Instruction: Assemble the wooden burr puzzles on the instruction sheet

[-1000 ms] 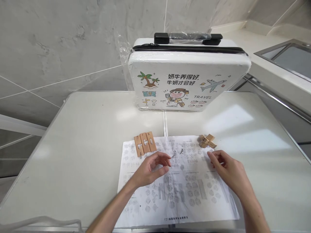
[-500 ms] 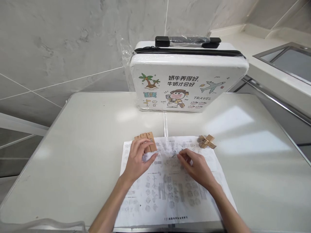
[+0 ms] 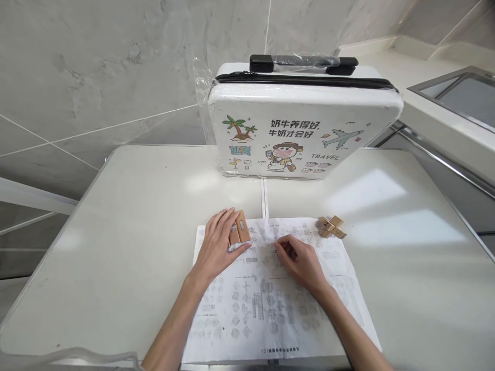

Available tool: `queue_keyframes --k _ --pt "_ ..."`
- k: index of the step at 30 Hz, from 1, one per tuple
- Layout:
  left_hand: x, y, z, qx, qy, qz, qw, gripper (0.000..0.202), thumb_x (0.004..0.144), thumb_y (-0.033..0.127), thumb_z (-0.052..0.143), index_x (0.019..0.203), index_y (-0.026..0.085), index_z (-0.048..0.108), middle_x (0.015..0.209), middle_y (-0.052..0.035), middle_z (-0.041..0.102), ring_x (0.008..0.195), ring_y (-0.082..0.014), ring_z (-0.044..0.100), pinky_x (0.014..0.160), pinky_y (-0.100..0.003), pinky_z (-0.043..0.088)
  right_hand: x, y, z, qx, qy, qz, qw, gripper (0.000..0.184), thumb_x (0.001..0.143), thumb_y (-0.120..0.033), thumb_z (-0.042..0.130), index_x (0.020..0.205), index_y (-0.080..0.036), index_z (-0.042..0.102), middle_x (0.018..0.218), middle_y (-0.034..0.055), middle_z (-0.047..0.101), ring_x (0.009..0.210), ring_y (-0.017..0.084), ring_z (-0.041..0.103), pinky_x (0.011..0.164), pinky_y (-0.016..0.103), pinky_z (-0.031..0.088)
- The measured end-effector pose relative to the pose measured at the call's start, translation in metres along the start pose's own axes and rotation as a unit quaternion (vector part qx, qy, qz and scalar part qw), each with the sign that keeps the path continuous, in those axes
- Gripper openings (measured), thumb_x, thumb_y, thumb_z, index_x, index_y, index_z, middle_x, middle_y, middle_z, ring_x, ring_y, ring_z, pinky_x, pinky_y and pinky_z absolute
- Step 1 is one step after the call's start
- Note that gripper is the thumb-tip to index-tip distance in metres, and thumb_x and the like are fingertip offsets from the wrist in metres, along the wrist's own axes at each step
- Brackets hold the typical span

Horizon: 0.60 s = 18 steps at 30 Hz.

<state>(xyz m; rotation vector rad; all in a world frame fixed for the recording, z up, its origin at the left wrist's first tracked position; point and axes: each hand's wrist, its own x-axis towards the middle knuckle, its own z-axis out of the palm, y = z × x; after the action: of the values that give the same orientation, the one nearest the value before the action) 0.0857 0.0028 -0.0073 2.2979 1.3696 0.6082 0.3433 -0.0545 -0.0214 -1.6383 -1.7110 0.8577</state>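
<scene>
A row of wooden puzzle pieces [image 3: 243, 228] lies at the far left corner of the printed sheet [image 3: 309, 337]. My left hand [image 3: 217, 241] is laid over them, fingers reaching across to their far ends and thumb along the near side. It covers the left part of the row; a slot shows in the rightmost piece. Over the upper middle of the sheet, my right hand [image 3: 299, 257] is closed, thumb and forefinger together, and nothing shows in it. A cross-shaped wooden assembly [image 3: 331, 226] marked with a 2 sits at the sheet's far right corner.
A white suitcase [image 3: 297, 111] with cartoon prints and a black handle, partly wrapped in clear plastic, stands at the back of the white table [image 3: 127, 247]. Behind it is a grey tiled wall [image 3: 116, 62]. A counter [image 3: 402, 67] with a sink-like metal frame lies at the right.
My left hand has come down over the wooden pieces, its fingers reaching to their far ends. My right hand has shifted slightly left over the sheet.
</scene>
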Motion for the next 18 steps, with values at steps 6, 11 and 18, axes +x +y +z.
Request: queue_keyframes --k 6,11,18 --pt "0.0002 0.0015 -0.0018 -0.012 -0.001 0.007 1.000 0.077 0.097 0.044 0.072 0.163 0.037 0.032 0.159 -0.0089 0.050 0.148 -0.0326 0.043 0.119 -0.056 0.043 0.0009 -0.0012 -0.0003 -0.007 -0.003 -0.006 1.000 0.024 0.105 -0.040 0.051 0.091 -0.024 0.061 0.070 -0.0007 0.066 0.059 0.017 0.058 0.058 0.028 0.043" --pt "-0.0016 0.0010 -0.0013 -0.016 -0.003 0.003 1.000 0.082 0.093 0.047 0.076 0.162 0.037 0.034 0.156 -0.0097 0.052 0.143 -0.0343 0.046 0.116 -0.056 0.046 0.0016 -0.0018 -0.0009 -0.007 -0.004 -0.009 1.000 0.023 0.105 -0.039 0.052 0.091 -0.023 0.062 0.070 -0.0012 0.066 0.059 0.016 0.058 0.058 0.028 0.042" --pt "-0.0043 0.0055 -0.0005 -0.017 -0.029 0.040 0.999 0.081 0.091 0.050 0.078 0.160 0.034 0.038 0.152 -0.0108 0.056 0.140 -0.0345 0.049 0.116 -0.056 0.045 0.0023 -0.0018 -0.0004 -0.011 -0.001 -0.010 1.000 0.023 0.105 -0.039 0.052 0.091 -0.024 0.062 0.069 -0.0011 0.066 0.058 0.017 0.059 0.058 0.028 0.042"
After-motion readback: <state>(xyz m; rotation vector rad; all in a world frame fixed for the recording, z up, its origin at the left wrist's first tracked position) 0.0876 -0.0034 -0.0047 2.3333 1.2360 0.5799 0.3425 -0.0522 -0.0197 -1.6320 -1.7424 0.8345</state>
